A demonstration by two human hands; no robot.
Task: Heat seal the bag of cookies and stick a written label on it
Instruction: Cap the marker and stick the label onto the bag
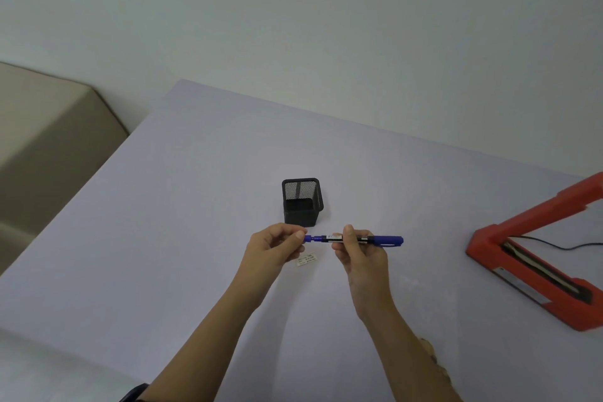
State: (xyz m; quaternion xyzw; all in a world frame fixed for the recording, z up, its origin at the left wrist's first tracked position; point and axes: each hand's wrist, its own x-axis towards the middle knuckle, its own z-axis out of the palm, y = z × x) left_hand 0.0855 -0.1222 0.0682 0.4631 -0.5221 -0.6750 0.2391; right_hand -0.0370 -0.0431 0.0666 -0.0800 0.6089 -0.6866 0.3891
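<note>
A blue marker pen [385,240] lies level between both hands, just above the pale table [182,206]. My right hand [357,250] grips its barrel near the middle. My left hand [277,246] pinches the blue cap end at the pen's left tip. A small white label [307,259] with dark print lies flat on the table beneath the hands. A red heat sealer [535,258] stands at the right edge with its arm raised. No bag of cookies is in view.
A black mesh pen holder [301,202] stands just beyond the hands, with nothing showing inside. A black cable [561,245] runs from the sealer to the right. A beige cushioned seat [49,140] sits off the table's left side.
</note>
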